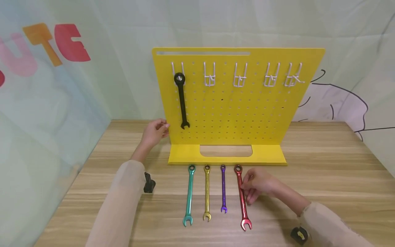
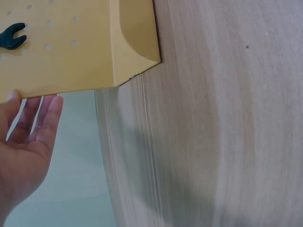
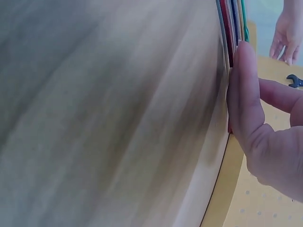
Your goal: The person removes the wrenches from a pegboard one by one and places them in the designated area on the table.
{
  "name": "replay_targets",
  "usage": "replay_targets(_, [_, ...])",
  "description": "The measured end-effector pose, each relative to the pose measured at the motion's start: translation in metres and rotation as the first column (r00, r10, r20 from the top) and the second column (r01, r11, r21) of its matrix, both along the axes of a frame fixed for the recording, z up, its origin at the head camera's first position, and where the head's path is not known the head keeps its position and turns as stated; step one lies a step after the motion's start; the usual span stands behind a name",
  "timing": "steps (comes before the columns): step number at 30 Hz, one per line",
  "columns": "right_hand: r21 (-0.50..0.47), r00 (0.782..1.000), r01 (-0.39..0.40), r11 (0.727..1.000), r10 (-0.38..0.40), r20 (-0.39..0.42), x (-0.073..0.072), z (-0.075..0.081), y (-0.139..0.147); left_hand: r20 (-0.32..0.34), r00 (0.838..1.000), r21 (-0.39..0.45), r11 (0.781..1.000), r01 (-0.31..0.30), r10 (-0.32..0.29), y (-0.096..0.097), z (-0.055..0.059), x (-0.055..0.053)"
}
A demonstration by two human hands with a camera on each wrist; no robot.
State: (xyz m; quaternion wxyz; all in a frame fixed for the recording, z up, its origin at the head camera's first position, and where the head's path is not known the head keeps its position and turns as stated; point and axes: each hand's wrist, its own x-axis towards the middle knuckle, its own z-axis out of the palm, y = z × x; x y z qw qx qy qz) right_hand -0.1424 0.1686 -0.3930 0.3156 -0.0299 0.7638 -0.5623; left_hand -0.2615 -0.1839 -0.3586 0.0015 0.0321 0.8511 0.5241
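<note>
Now pegboard [image 1: 234, 116] holds black wrench [image 1: 182, 103]; right grip [image 1: 259, 181] touches red wrench [image 1: 243, 206].

Backdrop [image 1: 92, 82], upper left in head view: pink U [image 1: 24, 69], orange T [image 1: 46, 43], then red letter [image 1: 65, 43], E or C, can't tell which; red piece [image 1: 1, 79] at edge unreadable

Wood-grain table [image 1: 327, 151] — yellow pegboard [image 1: 234, 116]; wrenches [image 1: 223, 188] — green, gold, purple, red.
</note>
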Motion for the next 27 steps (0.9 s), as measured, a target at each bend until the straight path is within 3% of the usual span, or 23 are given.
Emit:
replay_targets(12, [0.007,0.986,-0.129,0.992,0.129,-0.105,-0.012,0.011,0.004,0.002,1.000,-0.009,1.000,0.000,0.000,-0.001,-0.001,-0.001])
replay_targets(27, [0.074,0.970,-0.133,0.988,0.145,-0.195,-0.031,0.030,0.001,-0.003,1.000,-0.028,1.000,-0.002,0.002,0.000,0.001,-0.001])
